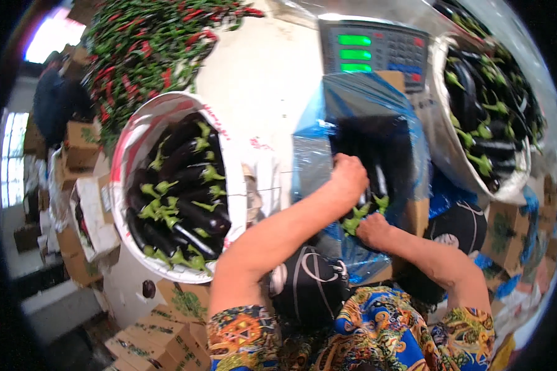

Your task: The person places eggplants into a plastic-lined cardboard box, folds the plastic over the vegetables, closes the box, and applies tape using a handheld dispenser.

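Note:
Before me stands a cardboard box (pixel 419 215) lined with blue plastic film (pixel 308 162), with dark eggplants (pixel 381 181) inside it. My left hand (pixel 350 178) reaches into the box at its left side, fingers curled down over the eggplants and partly hidden. Nearer to me, my right hand (pixel 373 232) is low against the green eggplant caps (pixel 352 222), its fingertips out of sight. Whether either hand grips an eggplant cannot be made out. Black knees with white line patterns (pixel 311 283) flank the box.
Left of the box stands a white bucket (pixel 236 185) full of eggplants; another white bucket (pixel 438 97) is at right. A digital scale (pixel 376 51) with lit green displays sits behind the box. Red and green chili peppers (pixel 148 51) are heaped far left. A person (pixel 58 102) is beyond cartons (pixel 81 139).

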The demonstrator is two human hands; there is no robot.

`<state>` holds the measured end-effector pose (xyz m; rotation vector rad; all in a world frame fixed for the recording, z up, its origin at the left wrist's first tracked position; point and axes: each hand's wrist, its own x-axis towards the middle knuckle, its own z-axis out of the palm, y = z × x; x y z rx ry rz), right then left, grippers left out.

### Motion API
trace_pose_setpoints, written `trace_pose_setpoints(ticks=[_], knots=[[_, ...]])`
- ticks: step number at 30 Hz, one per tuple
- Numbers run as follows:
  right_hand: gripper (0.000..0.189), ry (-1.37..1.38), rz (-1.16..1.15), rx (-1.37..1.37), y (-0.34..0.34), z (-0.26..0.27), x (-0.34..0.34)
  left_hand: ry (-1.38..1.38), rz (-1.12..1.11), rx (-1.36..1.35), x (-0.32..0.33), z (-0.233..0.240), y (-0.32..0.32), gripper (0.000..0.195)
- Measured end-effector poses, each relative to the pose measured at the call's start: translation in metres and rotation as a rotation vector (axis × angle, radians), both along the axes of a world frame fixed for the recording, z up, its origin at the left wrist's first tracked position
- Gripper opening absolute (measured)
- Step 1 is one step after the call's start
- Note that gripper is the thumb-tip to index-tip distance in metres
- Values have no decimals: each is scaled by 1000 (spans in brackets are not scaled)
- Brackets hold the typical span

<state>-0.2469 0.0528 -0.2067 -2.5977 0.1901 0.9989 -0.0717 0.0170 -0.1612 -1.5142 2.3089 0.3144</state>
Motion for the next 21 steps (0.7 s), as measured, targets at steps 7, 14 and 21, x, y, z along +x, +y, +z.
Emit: trace_pose_setpoints(ticks=[7,14,21], knots=[[39,340,-287,207,-26,21,0,1302,352,-568,64,62,58,27],[25,259,-267,40,-15,61,17,592,1733,-888,226,-39,257,60],[20,217,-124,4,-9,73,26,360,2113,-708,249,-88,277,81]])
